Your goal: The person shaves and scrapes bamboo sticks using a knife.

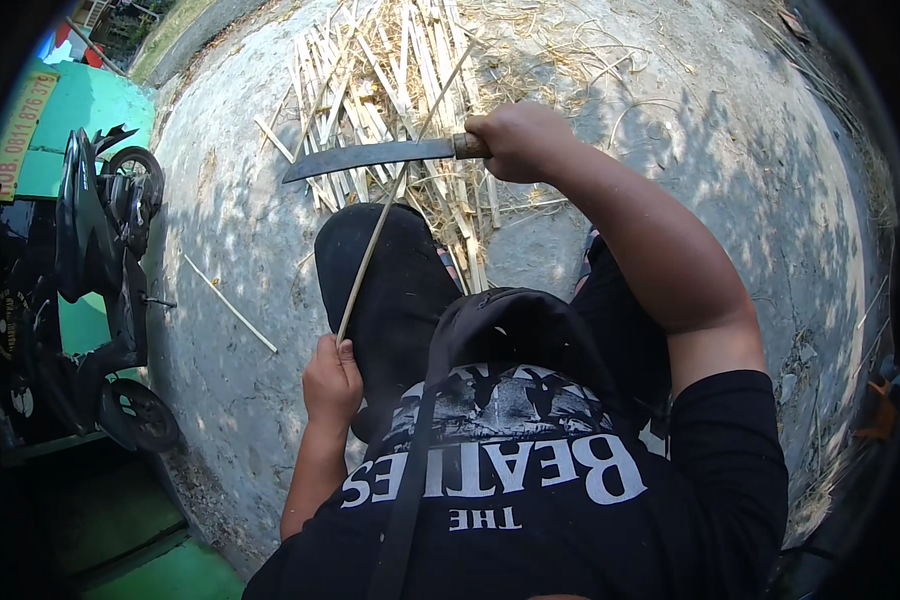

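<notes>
My right hand [522,142] is closed round the wooden handle of a machete [375,156], its long dark blade pointing left. My left hand [332,385] grips the near end of a thin bamboo strip [372,245], which slants up and away to the right over my left knee. The blade crosses this strip; whether it touches or only overlaps it in view, I cannot tell. Beyond the blade lies a loose pile of pale split bamboo strips [425,60] on the ground, with shavings among them.
One loose strip [232,303] lies on the concrete ground [230,400] to my left. A dark parked motorcycle [110,250] stands at the far left beside green panels [80,100]. Curled shavings [620,70] and dry straw are scattered at the far side and right edge.
</notes>
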The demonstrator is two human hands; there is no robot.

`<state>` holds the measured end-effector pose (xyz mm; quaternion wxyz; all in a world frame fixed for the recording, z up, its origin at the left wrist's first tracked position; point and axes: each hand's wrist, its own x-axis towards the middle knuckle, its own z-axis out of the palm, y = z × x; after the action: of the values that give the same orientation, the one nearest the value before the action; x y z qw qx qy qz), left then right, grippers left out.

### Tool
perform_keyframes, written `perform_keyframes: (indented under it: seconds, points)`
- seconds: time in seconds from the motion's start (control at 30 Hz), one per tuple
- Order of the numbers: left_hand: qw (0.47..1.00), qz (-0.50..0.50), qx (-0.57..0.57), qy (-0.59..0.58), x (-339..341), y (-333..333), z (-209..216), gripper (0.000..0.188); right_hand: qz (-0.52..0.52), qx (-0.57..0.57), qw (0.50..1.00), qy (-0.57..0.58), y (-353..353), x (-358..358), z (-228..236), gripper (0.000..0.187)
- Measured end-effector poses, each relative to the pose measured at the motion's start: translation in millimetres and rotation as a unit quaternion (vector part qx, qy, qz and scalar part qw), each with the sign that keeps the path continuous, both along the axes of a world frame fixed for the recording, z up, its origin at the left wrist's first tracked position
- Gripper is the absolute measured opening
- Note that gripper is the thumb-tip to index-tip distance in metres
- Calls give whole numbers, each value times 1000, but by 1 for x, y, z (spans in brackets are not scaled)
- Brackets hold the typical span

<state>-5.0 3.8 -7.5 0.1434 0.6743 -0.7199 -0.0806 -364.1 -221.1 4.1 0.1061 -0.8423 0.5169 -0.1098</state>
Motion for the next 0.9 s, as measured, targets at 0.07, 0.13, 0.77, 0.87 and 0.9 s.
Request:
perform_keyframes:
  seconds: [0.07,0.13,0.77,0.87,0.9]
  points:
    - [1000,4,1,5,-1,-2,-1,25,15,-23,1000,3,5,10,8,10]
    - [1000,7,11,3,-1,-1,-1,25,70,19,997,40,10,21,16,14]
    - [999,9,21,23,1,-3,1,25,70,-55,995,50,-4,12,9,12]
    - [999,-6,2,35,7,-5,-5,24,-111,-9,993,-29,-35,-33,-13,18]
    - [999,-7,0,35,7,-5,-5,24,-163,2,984,-77,-37,-44,-15,19]
